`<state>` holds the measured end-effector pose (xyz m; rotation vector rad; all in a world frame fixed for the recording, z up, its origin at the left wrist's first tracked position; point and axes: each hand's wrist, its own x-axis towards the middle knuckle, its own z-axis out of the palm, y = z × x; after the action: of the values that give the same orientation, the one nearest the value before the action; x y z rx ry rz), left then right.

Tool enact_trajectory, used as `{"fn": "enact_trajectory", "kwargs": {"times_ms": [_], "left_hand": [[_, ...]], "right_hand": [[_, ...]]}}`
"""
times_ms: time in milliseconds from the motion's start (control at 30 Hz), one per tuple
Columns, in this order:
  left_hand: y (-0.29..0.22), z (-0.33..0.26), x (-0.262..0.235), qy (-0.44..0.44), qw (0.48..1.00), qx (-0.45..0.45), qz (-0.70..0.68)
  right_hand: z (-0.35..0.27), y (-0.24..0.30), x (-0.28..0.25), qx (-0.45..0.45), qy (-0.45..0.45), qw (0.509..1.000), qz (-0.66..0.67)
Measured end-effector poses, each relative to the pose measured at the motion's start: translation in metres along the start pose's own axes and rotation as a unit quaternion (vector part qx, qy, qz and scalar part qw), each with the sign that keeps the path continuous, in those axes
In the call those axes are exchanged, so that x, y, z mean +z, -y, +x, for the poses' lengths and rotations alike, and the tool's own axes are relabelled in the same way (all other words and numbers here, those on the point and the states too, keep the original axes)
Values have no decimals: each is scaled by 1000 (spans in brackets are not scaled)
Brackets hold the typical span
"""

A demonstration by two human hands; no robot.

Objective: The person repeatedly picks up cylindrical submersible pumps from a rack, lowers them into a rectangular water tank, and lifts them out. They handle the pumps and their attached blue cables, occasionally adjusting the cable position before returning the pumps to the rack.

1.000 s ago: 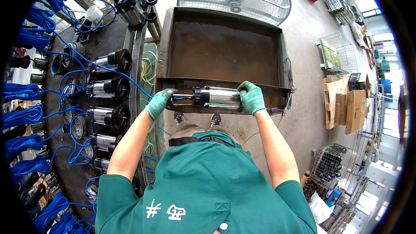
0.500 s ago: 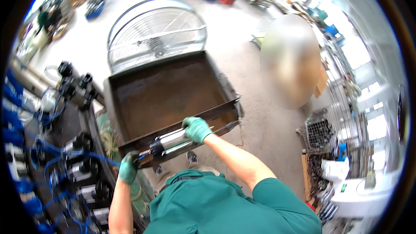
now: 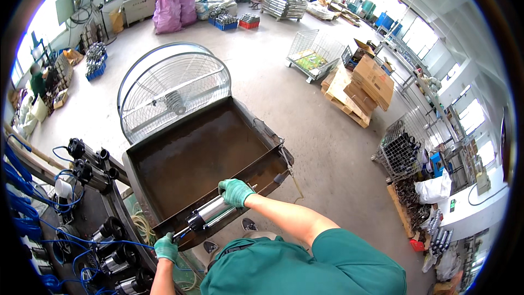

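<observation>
Both my hands wear green gloves. My right hand (image 3: 236,193) is closed around the right end of a silver cylinder with a black collar (image 3: 209,212), which looks like a pump or motor. Thin metal rods run along its side. My left hand (image 3: 166,247) is closed at the thin piece sticking out of the collar end; the fingers partly hide what they grip. A blue cable (image 3: 131,242) reaches that hand from the left. The cylinder is held at a slant above the near edge of a rusty metal tank (image 3: 137,170) containing brown liquid.
A large round fan (image 3: 173,101) stands behind the tank. On the left, a dark bench holds several silver-and-black motors (image 3: 117,262) with blue cables. To the right are cardboard boxes on a pallet (image 3: 371,84), a wire cage (image 3: 401,147) and a mesh cart (image 3: 314,57). A person (image 3: 38,83) is far left.
The view has tilted up, showing more of the far room. A large blurred shape at right is gone, leaving the pallet and boxes visible. Both hands keep hold of the cylinder.
</observation>
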<state>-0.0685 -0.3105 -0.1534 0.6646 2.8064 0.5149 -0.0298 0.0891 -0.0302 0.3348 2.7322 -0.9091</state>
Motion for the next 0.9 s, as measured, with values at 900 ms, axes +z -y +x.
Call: {"fn": "enact_trajectory", "kwargs": {"times_ms": [900], "left_hand": [[14,30,-17,330,542,-439,-636]], "right_hand": [[1,-7,6,-7,-1,1000,4]]}}
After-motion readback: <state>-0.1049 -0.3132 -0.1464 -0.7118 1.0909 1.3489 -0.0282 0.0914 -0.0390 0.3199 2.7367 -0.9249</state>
